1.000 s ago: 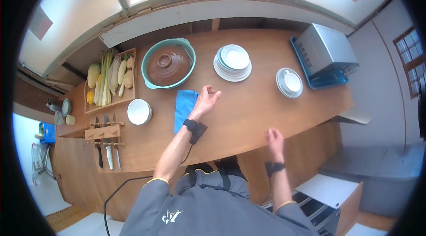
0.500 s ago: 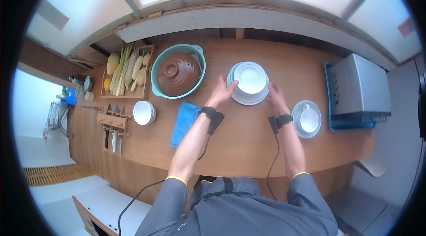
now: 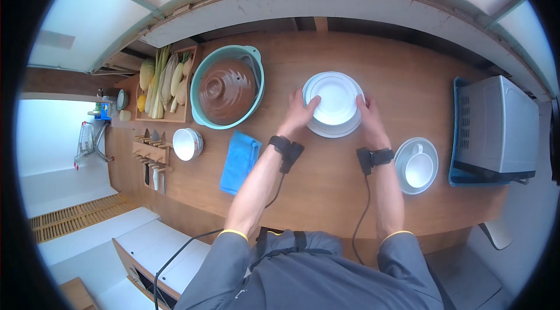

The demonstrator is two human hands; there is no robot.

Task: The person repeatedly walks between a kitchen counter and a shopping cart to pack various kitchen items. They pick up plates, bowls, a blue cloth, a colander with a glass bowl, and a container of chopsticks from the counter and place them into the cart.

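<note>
A stack of white plates (image 3: pixel 333 99) is in front of me, the smaller ones on top of the wider ones. My left hand (image 3: pixel 300 114) grips the rim of the upper plates from the left, its thumb over the edge. On the opposite side, my right hand (image 3: pixel 372 117) holds the same rim, fingers around its edge. Below them shows the edge of a wider bottom plate (image 3: pixel 338 132); whether the upper plates are raised off it I cannot tell. To the right of my right wrist stands a white cup (image 3: pixel 419 171) on stacked saucers (image 3: pixel 432 155).
A brown-lidded pot in a turquoise basin (image 3: pixel 198 113) stands back left, beside a wooden tray of vegetables (image 3: pixel 164 116). Closer are white bowls (image 3: pixel 186 144), a knife rack (image 3: pixel 150 151) and a folded blue cloth (image 3: pixel 240 161). A silver appliance (image 3: pixel 500 126) sits on a blue tray at right.
My hands have closed in on the plates and now grip the upper ones' rim from both sides. The whole view has shifted a little.
</note>
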